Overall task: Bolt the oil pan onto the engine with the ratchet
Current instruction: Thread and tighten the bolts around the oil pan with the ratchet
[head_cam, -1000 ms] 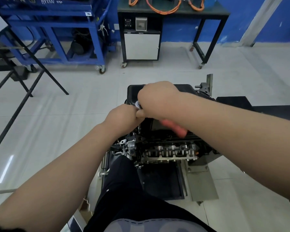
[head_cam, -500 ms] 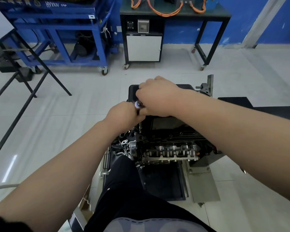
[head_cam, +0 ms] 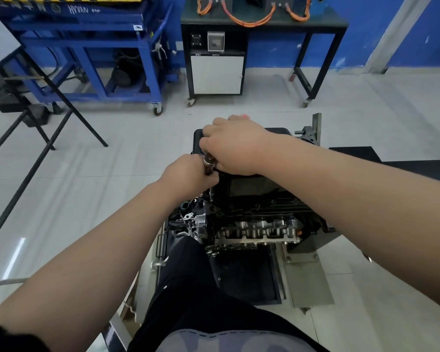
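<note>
Now the left hand [head_cam: 188,174] grips the ratchet [head_cam: 208,162] at its head and the right hand [head_cam: 235,146] wraps the handle, over the near-left edge of the oil pan [head_cam: 249,186] atop the engine [head_cam: 259,226]. Keeping the shaft upright should avoid slipping.

Left hand [head_cam: 188,171] and right hand [head_cam: 235,146] curled round the ratchet [head_cam: 208,162] over the oil pan [head_cam: 249,186]; engine [head_cam: 259,227] beneath

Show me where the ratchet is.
In the head view's middle, the ratchet sits between the left hand and right hand, above the left edge of the oil pan.
</note>
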`<move>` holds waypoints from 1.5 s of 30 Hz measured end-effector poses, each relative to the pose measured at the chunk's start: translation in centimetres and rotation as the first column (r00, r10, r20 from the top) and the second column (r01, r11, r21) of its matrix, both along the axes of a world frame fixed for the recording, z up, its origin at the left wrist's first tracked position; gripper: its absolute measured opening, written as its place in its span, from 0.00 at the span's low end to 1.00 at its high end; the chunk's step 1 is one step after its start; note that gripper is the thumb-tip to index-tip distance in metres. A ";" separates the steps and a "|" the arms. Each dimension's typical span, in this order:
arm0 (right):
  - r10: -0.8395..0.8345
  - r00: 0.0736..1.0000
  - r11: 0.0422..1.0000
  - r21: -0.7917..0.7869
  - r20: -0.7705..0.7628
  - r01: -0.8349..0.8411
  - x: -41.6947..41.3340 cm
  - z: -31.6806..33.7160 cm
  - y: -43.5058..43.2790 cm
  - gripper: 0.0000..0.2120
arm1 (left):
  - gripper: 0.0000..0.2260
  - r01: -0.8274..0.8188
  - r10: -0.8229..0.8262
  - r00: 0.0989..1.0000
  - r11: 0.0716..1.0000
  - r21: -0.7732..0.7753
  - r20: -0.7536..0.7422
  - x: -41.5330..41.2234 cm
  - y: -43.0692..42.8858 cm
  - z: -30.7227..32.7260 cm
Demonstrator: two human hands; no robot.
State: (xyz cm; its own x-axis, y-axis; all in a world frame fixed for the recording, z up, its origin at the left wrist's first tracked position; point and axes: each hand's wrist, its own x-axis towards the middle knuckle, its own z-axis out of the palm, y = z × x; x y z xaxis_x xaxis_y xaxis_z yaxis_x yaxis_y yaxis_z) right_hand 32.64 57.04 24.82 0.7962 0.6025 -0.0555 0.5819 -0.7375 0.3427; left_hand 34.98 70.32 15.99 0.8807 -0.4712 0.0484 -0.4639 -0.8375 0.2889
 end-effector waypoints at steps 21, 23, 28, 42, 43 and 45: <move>-0.174 0.985 0.984 -0.023 0.003 0.174 -0.1 -0.3 1.7 0.21 | 0.14 -0.082 0.089 0.991 0.994 0.071 -0.097 0.4 0.4 -0.2; -0.185 0.981 0.983 -0.010 -0.059 0.184 -0.2 -0.4 1.4 0.20 | 0.14 -0.036 0.044 0.988 0.998 0.053 -0.147 0.3 0.3 -0.1; 0.046 0.999 0.998 -0.039 -0.003 -0.047 0.5 0.4 -0.2 0.09 | 0.14 0.032 -0.030 0.998 0.998 0.052 -0.051 0.1 0.1 0.1; 0.122 0.992 0.990 -0.073 0.022 -0.120 0.5 0.6 0.3 0.08 | 0.12 0.083 -0.060 0.988 0.983 0.162 -0.141 0.3 -0.8 0.7; 0.123 0.992 0.990 -0.079 0.040 -0.120 0.5 0.4 0.4 0.07 | 0.12 0.065 -0.042 0.989 0.985 0.157 -0.145 0.2 -0.7 0.7; 0.037 0.998 0.997 -0.069 0.045 -0.034 0.1 0.1 0.8 0.13 | 0.14 0.024 0.007 0.983 0.986 0.165 -0.186 0.0 -0.4 0.6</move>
